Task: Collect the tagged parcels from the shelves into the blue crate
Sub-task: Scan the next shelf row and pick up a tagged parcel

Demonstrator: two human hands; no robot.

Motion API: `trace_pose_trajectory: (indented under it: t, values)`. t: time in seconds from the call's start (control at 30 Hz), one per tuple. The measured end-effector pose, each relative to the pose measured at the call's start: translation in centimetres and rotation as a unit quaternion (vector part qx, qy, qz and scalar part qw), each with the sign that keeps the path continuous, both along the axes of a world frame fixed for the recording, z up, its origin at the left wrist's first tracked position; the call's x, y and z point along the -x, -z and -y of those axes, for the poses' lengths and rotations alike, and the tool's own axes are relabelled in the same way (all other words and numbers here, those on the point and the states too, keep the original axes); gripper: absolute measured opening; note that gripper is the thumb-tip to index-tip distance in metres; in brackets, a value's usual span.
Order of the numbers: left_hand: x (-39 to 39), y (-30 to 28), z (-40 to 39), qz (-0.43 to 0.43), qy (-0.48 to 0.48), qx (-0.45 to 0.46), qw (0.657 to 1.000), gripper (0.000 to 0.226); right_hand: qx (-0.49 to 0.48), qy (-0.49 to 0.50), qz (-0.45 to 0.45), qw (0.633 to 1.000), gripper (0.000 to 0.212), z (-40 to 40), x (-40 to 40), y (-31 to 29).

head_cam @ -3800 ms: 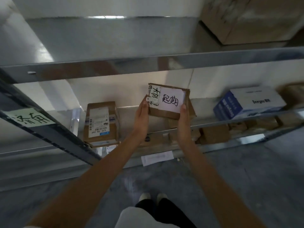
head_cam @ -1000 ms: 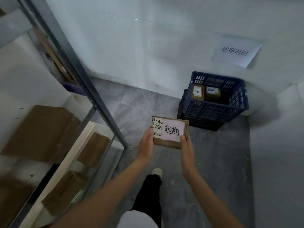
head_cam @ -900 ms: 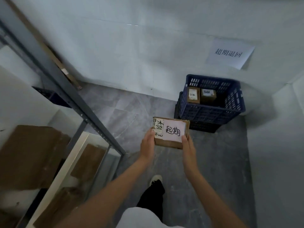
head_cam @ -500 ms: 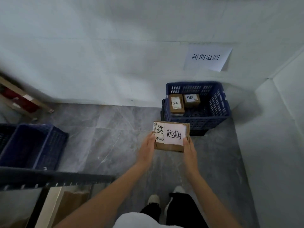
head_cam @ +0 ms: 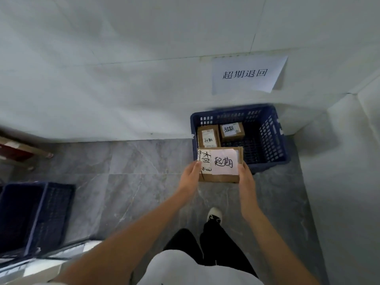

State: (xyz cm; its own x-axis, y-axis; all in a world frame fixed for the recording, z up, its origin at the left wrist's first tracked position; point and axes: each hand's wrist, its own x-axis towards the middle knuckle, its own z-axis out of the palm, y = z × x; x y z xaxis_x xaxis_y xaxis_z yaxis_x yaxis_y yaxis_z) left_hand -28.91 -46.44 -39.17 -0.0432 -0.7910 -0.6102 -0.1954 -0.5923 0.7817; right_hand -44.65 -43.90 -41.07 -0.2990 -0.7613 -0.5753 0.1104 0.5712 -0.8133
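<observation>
I hold a brown cardboard parcel (head_cam: 219, 177) with a white handwritten tag flat in front of me. My left hand (head_cam: 190, 173) grips its left edge and my right hand (head_cam: 244, 175) grips its right edge. The parcel hovers over the near left corner of the blue crate (head_cam: 271, 136), which stands on the floor in the wall corner. Two tagged parcels lie inside the crate: one at the left (head_cam: 208, 135) and a smaller one (head_cam: 232, 130) behind it.
A paper sign (head_cam: 246, 74) hangs on the white wall above the crate. A second dark blue crate (head_cam: 35, 214) stands on the grey floor at the left, with the shelf frame (head_cam: 41, 262) at lower left. My foot (head_cam: 214, 214) is near the crate.
I took the parcel from the shelf, turned and walked to the corner. The blue crate is now much closer, and the parcel has reached its near edge.
</observation>
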Motion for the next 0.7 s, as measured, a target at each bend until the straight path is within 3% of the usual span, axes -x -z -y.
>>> trace_pose_trajectory:
  t: [0.27, 0.4, 0.53, 0.7]
  values:
    - [5.4, 5.8, 10.4, 0.011, 0.041, -0.125, 0.991, 0.056, -0.05, 0.031, -0.012, 0.998, 0.038, 8.7, 5.9, 3.0]
    - [7.8, 9.2, 14.1, 0.001, 0.038, -0.18, 0.983, 0.036, -0.08, 0.068, -0.007, 0.995, 0.039, 11.9, 8.1, 6.2]
    - [9.9, 13.0, 17.7, 0.022, 0.055, -0.216, 0.975, 0.042, -0.09, 0.085, 0.004, 0.992, 0.039, 14.8, 10.1, 10.0]
    - [11.8, 17.7, 21.2, 0.027, 0.044, -0.257, 0.965, 0.032, -0.103, 0.063, 0.013, 0.993, 0.041, 18.4, 12.6, 15.9]
